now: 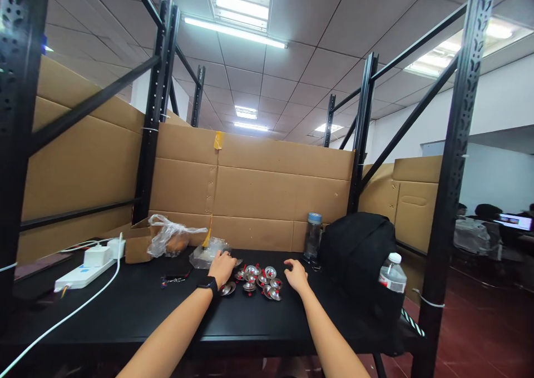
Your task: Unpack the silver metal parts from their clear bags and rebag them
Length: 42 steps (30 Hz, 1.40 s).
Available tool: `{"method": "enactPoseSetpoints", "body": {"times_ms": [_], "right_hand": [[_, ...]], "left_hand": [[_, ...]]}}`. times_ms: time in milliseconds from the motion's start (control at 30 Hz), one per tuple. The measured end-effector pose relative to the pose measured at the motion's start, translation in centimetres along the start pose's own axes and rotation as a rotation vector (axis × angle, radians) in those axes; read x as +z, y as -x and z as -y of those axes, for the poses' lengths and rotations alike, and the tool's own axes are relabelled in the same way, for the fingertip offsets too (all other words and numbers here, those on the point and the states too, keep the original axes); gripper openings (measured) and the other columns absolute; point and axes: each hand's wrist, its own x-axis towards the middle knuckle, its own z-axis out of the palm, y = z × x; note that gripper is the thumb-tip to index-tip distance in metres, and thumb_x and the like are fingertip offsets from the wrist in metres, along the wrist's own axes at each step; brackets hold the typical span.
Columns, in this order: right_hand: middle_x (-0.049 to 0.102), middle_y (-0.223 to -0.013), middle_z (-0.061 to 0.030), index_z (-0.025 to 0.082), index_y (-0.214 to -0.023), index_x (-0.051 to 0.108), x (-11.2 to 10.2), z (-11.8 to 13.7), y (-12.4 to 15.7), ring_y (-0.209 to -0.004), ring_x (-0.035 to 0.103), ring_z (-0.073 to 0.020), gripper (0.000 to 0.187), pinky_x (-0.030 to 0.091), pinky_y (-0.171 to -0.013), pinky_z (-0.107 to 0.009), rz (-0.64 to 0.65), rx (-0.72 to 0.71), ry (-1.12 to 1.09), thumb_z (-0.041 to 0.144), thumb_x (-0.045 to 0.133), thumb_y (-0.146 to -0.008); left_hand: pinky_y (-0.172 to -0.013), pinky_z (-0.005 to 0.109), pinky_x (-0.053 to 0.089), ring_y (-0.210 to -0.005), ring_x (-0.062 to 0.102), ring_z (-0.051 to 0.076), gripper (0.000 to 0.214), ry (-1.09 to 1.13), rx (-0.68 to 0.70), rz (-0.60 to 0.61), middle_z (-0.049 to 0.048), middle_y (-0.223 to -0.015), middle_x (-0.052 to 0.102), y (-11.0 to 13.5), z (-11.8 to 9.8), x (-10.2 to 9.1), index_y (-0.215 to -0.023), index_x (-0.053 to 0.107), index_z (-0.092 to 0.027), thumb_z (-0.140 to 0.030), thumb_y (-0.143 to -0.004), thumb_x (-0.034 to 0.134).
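Note:
Between my hands a cluster of small, shiny metal domed discs with red cords, like small cymbals [251, 272], lies on the black table [250, 322]. My left hand [222, 268], with a black watch on its wrist, is at the left edge of the cluster, its fingers spread and partly turned from view. One disc [227, 288] lies just beside that wrist, and another shows partly past its fingertips. To the right of the cluster my right hand [296, 274] is apart from the discs, fingers loosely bent, thumb away from them, nothing seen inside.
Behind the left hand lie clear plastic bags [173, 236]. A keyring [175, 278] and a white power strip [85, 272] with a cable are further left. At right stand a blue-lidded bottle [312, 236], a black backpack [356, 250] and a water bottle [392, 273]. Cardboard [258, 194] walls the back.

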Motion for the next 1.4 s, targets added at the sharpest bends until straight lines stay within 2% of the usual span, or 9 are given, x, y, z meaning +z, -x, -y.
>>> {"method": "enactPoseSetpoints", "body": {"times_ms": [133,267,400,467,600,733,933,1167,1400], "right_hand": [[0.069,-0.111,-0.0061,0.025,-0.099,0.072,-0.2,0.8,0.3,-0.107,0.063,-0.0254,0.032,0.044,-0.085,-0.037,-0.017,-0.017,-0.009,0.013,0.058,-0.074],[0.069,-0.105,-0.0068,0.023,-0.101,0.073,0.9,2.8,0.4,-0.091,0.065,-0.0207,0.034,0.048,-0.082,-0.033,0.009,-0.183,-0.201,0.012,0.059,-0.072],[0.067,-0.119,-0.0091,0.025,-0.13,0.062,2.5,6.4,0.7,-0.061,0.061,-0.0121,0.052,0.051,-0.061,-0.028,0.159,-0.254,-0.531,0.028,0.063,-0.078],[0.067,-0.122,-0.0093,0.026,-0.134,0.06,3.0,8.2,0.8,-0.057,0.06,-0.0109,0.057,0.05,-0.057,-0.026,0.203,-0.242,-0.621,0.035,0.065,-0.079],[0.075,-0.096,-0.0087,0.017,-0.099,0.077,3.8,10.5,0.5,-0.076,0.068,-0.0193,0.033,0.053,-0.069,-0.029,0.24,-0.232,-0.697,0.035,0.071,-0.072],[0.076,-0.078,-0.0075,0.017,-0.074,0.077,4.4,10.7,-0.2,-0.077,0.068,-0.0223,0.015,0.053,-0.074,-0.032,0.231,-0.19,-0.693,0.029,0.074,-0.064],[0.076,-0.075,-0.0076,0.016,-0.07,0.077,4.2,10.3,-1.0,-0.073,0.069,-0.0224,0.015,0.052,-0.072,-0.032,0.198,-0.071,-0.702,0.027,0.077,-0.058],[0.077,-0.075,-0.0089,0.015,-0.07,0.078,3.9,10.8,-1.6,-0.071,0.069,-0.0207,0.022,0.052,-0.072,-0.031,0.287,-0.01,-0.81,0.029,0.081,-0.054],[0.073,-0.066,-0.0058,0.015,-0.069,0.074,3.7,11.7,-2.7,-0.06,0.064,-0.0171,0.023,0.047,-0.055,-0.025,0.185,0.093,-0.89,0.03,0.082,-0.055]], "left_hand": [[-0.101,0.047,0.033,-0.103,0.062,0.029,0.026,0.069,-0.116,-0.127,0.0144,-0.087,0.073,0.4,0.1,-1.1,-0.084,0.073,-0.019,-0.018,-0.091,0.048],[-0.092,0.043,0.042,-0.094,0.067,0.028,0.034,0.224,-0.25,-0.226,0.0144,-0.093,0.075,-0.2,0.2,-2.1,-0.1,0.071,-0.017,-0.029,-0.097,0.04],[-0.079,0.03,0.05,-0.089,0.071,0.022,0.037,0.462,-0.205,-0.19,0.0094,-0.097,0.077,-1.1,-0.9,-2.4,-0.097,0.072,-0.018,-0.038,-0.096,0.042],[-0.079,0.029,0.052,-0.088,0.071,0.021,0.038,0.552,-0.18,-0.168,0.0089,-0.097,0.077,-1.2,-1.8,-2.0,-0.097,0.073,-0.016,-0.04,-0.094,0.044],[-0.077,0.028,0.053,-0.087,0.071,0.02,0.036,0.665,-0.165,-0.122,0.0085,-0.097,0.077,-0.6,-3.4,-0.5,-0.098,0.073,-0.015,-0.038,-0.093,0.046],[-0.08,0.028,0.052,-0.088,0.07,0.019,0.032,0.685,-0.157,-0.107,0.0066,-0.097,0.077,0.2,-4.2,0.4,-0.099,0.072,-0.017,-0.034,-0.093,0.045],[-0.081,0.027,0.051,-0.089,0.07,0.017,0.03,0.654,-0.114,-0.075,0.0048,-0.105,0.075,0.5,-4.9,0.3,-0.114,0.067,-0.022,-0.031,-0.093,0.048],[-0.087,0.031,0.045,-0.094,0.065,0.019,0.019,0.505,-0.154,-0.156,0.0054,-0.102,0.07,-0.1,-5.1,-0.3,-0.105,0.065,-0.021,-0.023,-0.088,0.056],[-0.091,0.038,0.043,-0.112,0.056,0.024,0.035,0.358,-0.174,-0.269,0.0097,-0.119,0.059,0.4,-6.3,-0.9,-0.12,0.054,-0.02,-0.023,-0.085,0.055]]}}
